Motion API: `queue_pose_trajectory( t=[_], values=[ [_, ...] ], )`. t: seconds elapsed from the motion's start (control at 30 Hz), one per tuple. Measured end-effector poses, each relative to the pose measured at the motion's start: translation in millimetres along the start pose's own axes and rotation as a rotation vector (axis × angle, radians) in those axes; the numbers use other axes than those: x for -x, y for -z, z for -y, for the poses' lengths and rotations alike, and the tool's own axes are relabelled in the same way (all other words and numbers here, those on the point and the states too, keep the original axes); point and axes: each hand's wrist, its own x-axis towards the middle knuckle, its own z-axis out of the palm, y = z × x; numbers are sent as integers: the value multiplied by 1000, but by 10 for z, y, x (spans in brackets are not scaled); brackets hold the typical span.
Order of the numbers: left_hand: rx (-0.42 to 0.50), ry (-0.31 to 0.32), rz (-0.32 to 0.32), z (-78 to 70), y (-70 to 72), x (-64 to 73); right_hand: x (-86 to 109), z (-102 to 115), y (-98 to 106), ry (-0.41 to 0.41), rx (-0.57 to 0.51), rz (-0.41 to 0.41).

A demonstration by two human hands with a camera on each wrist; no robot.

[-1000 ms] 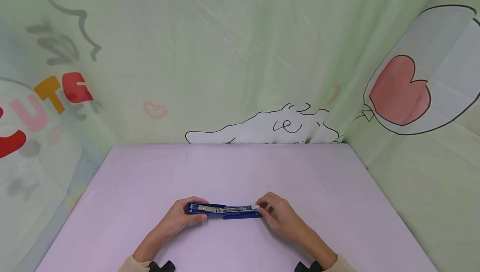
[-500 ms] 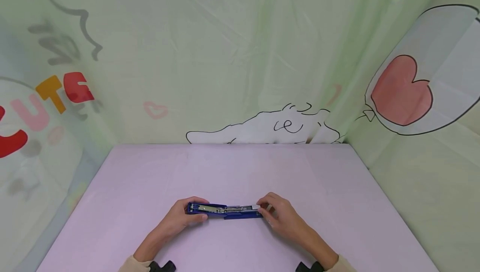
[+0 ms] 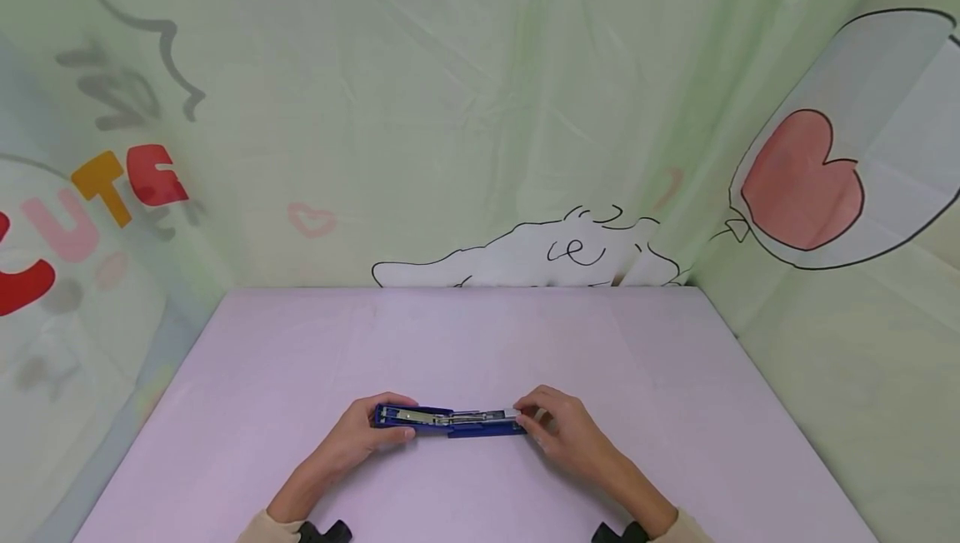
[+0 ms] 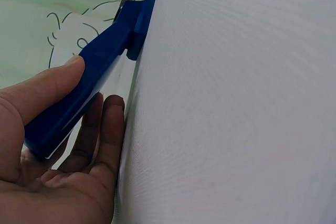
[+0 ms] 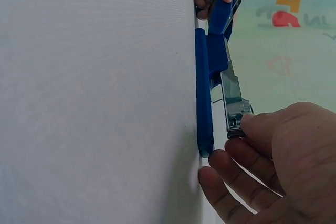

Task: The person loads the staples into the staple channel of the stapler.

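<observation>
A blue stapler [image 3: 486, 433] lies unfolded flat across the table in front of me, its top cover swung back to the left. My left hand [image 3: 367, 425] grips that cover, thumb on the near side and fingers on the far side. In the left wrist view the cover [image 4: 100, 61] slants up from the palm. My right hand [image 3: 558, 426] pinches the front end of the metal staple magazine [image 5: 233, 103] between thumb and index finger. The magazine stands raised at an angle over the blue base [image 5: 203, 93]. The other right fingers hang by the base's tip.
The pale lilac table [image 3: 465, 343] spreads around the stapler on all sides. Behind it hangs a green curtain [image 3: 420, 110] with printed cartoons, and more printed cloth stands at both sides. Black wrist straps [image 3: 324, 532] show at the bottom edge.
</observation>
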Motion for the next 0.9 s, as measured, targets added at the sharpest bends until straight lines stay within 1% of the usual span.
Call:
queue_pose_trajectory(
  t=[0.27,0.57,0.73,0.9],
  values=[
    [6,-14,6,11,3,-6,10,2,14,-8,8,9],
    [15,-22,16,13,2,-2,12,-21,22,0,-20,15],
    [16,-18,15,18,3,-7,19,-34,16,7,-17,7],
    [11,-14,12,8,5,2,20,-14,22,-9,-29,14]
  ],
)
